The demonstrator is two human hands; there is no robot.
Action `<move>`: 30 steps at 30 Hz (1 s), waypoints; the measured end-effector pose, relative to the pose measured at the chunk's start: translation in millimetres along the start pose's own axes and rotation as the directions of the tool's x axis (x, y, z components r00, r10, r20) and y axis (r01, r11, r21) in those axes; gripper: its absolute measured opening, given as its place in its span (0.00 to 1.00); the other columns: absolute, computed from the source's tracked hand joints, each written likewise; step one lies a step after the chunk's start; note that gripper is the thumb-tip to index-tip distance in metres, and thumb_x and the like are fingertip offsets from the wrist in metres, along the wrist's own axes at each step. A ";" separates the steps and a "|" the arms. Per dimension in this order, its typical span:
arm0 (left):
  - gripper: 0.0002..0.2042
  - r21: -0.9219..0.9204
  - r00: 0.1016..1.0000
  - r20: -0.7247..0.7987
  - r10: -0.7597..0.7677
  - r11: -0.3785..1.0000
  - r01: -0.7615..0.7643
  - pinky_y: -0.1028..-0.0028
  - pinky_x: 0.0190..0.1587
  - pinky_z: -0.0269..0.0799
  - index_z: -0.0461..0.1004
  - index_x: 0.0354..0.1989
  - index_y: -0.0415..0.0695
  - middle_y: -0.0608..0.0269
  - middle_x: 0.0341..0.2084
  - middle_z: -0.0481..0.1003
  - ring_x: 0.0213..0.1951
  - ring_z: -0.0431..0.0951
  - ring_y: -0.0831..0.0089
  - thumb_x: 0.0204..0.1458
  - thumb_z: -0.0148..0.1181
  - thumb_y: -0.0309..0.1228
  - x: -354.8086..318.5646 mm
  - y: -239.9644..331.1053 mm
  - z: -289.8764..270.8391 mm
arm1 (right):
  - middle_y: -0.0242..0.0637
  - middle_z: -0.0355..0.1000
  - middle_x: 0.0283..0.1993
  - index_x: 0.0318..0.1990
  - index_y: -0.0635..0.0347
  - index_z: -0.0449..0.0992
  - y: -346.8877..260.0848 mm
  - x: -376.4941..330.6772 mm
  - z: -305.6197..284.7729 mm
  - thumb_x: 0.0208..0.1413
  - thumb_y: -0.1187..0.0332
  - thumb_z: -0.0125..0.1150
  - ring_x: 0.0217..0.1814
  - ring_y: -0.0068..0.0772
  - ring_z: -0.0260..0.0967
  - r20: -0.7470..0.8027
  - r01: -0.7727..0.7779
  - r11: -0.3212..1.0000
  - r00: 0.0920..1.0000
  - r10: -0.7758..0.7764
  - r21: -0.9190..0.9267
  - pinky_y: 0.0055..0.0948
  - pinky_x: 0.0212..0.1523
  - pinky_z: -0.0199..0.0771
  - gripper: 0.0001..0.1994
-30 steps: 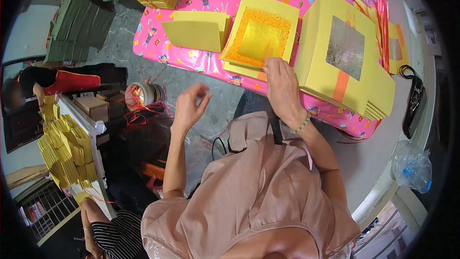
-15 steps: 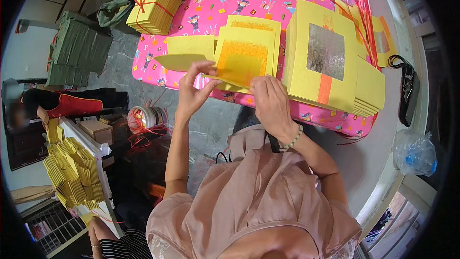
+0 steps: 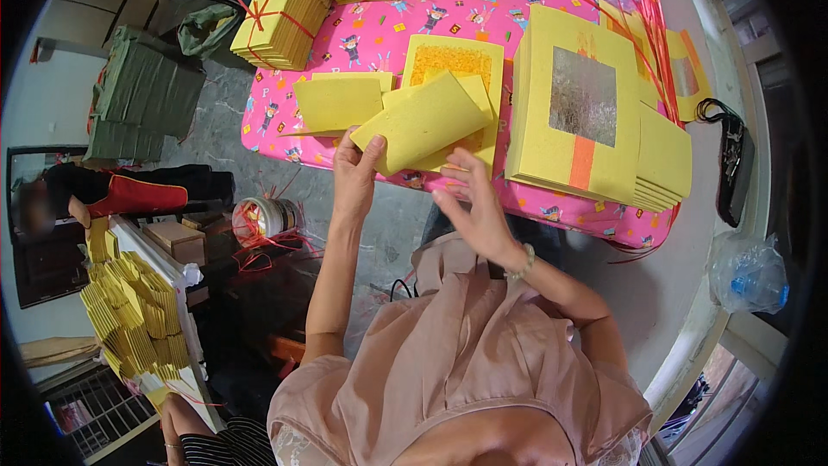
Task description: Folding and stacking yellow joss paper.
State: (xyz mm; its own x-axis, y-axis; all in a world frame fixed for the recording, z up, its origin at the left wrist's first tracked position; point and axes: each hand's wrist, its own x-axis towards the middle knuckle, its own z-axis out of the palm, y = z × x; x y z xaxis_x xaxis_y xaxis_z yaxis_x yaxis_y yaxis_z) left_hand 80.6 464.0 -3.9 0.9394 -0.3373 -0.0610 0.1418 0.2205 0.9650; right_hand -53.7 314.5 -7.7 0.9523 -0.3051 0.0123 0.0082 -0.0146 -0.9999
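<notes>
A folded yellow paper sheet [image 3: 431, 117] is pinched at its lower left corner between the thumb and fingers of my left hand [image 3: 355, 177]. It is tilted above yellow sheets with an orange patch [image 3: 455, 60]. My right hand [image 3: 476, 211] is off the paper, just to its lower right, fingers spread and nothing in them. Left of the held sheet lie other folded yellow sheets [image 3: 339, 103]. On the right stands a thick stack of yellow sheets [image 3: 536, 91], its top one bearing a silver square and an orange strip.
Yellow bundles [image 3: 280, 26] tied with red string stand at the back left of the pink-covered table [image 3: 414, 22]. Red strings [image 3: 657, 52] hang along its right side. A bucket [image 3: 263, 217] is on the floor. Two other people are beside a left table heaped with folded yellow paper [image 3: 138, 302].
The sheet between my hands is now folded over, turned at an angle and held by my left hand alone. My right hand has let go and opened.
</notes>
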 end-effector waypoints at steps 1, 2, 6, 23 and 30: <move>0.11 -0.099 0.999 0.011 -0.053 0.994 0.054 0.75 0.46 0.74 0.71 0.46 0.38 0.62 0.42 0.77 0.43 0.77 0.77 0.59 0.60 0.30 -0.2 0.5 2.4 | 0.51 0.61 0.60 0.61 0.67 0.53 4.2 9.2 -0.7 0.57 0.70 0.63 0.57 0.41 0.67 0.003 0.003 1.000 1.000 -0.003 0.002 0.33 0.54 0.70 0.30; 0.12 -0.195 0.994 0.028 -0.105 0.975 0.109 0.74 0.46 0.75 0.71 0.47 0.38 0.61 0.43 0.77 0.44 0.78 0.76 0.59 0.59 0.31 -0.3 0.8 4.4 | 0.48 0.61 0.61 0.63 0.66 0.52 7.1 19.4 -2.1 0.58 0.71 0.63 0.60 0.37 0.65 0.021 -0.068 0.985 0.998 0.066 0.158 0.32 0.58 0.67 0.31; 0.13 -0.178 0.985 0.064 -0.158 0.970 0.167 0.73 0.46 0.76 0.70 0.48 0.38 0.59 0.44 0.77 0.44 0.78 0.75 0.59 0.60 0.32 -0.1 -3.6 11.1 | 0.43 0.60 0.64 0.66 0.62 0.52 -0.8 36.3 6.2 0.57 0.72 0.63 0.65 0.30 0.59 -0.054 -0.027 0.864 0.997 0.063 0.504 0.32 0.65 0.60 0.33; 0.17 0.199 0.984 0.176 0.021 0.978 -0.057 0.79 0.44 0.70 0.71 0.48 0.38 0.65 0.40 0.73 0.44 0.73 0.80 0.50 0.67 0.24 -20.1 12.3 1.3 | 0.40 0.71 0.52 0.57 0.67 0.64 -19.2 16.3 -0.3 0.51 0.76 0.66 0.54 0.28 0.70 -0.044 0.082 0.948 0.996 -0.072 0.307 0.29 0.54 0.72 0.25; 0.22 0.559 0.961 0.206 0.184 0.784 -0.270 0.74 0.52 0.66 0.67 0.55 0.37 0.61 0.45 0.72 0.48 0.72 0.74 0.52 0.65 0.26 -29.6 46.0 24.4 | 0.40 0.71 0.53 0.57 0.67 0.65 -28.2 12.8 -11.7 0.52 0.75 0.67 0.54 0.27 0.70 0.005 0.009 0.949 1.000 -0.011 0.314 0.29 0.54 0.72 0.25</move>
State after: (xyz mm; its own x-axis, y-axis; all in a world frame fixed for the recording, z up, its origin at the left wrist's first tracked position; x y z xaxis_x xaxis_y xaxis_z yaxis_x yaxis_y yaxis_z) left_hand 51.7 461.7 48.5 0.8644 -0.4726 0.1717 -0.3171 -0.2475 0.9155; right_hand -45.3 299.9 20.8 0.9535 -0.3004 0.0234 0.1125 0.2827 -0.9526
